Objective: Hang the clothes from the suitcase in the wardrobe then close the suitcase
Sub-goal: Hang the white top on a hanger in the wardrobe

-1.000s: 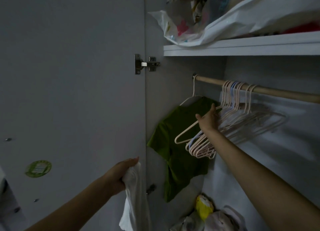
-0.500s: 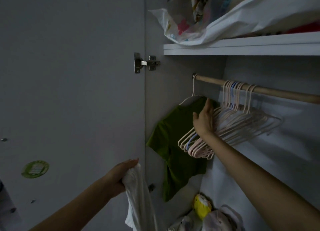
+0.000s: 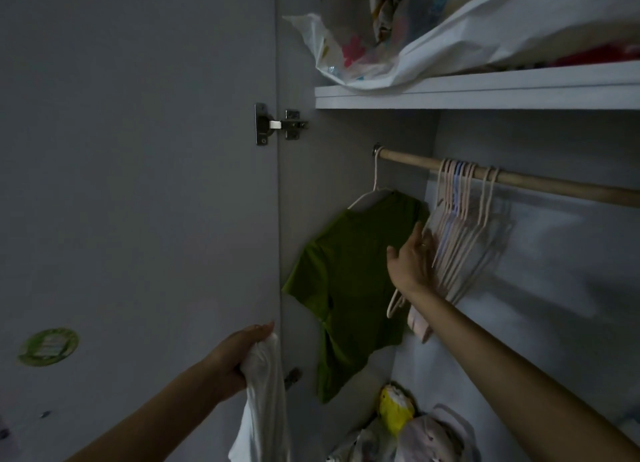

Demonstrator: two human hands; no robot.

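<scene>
A soft, limp white garment (image 3: 263, 392), best taken at the shoulders, is gripped low at the near left by the left hand (image 3: 239, 350), while empty hangers (image 3: 457, 240) on the rail (image 3: 519, 179) are touched by the right hand's (image 3: 412, 257) loosely spread fingers.

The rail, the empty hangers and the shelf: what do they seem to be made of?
Rail: likely bare wood; a round tan bar, matt, with no shine.
Hangers: probably plastic or coated wire; thin, smooth, pale pink, with one light blue among them.
Shelf: probably laminated board; a flat white panel with a straight edge and even colour.
</scene>
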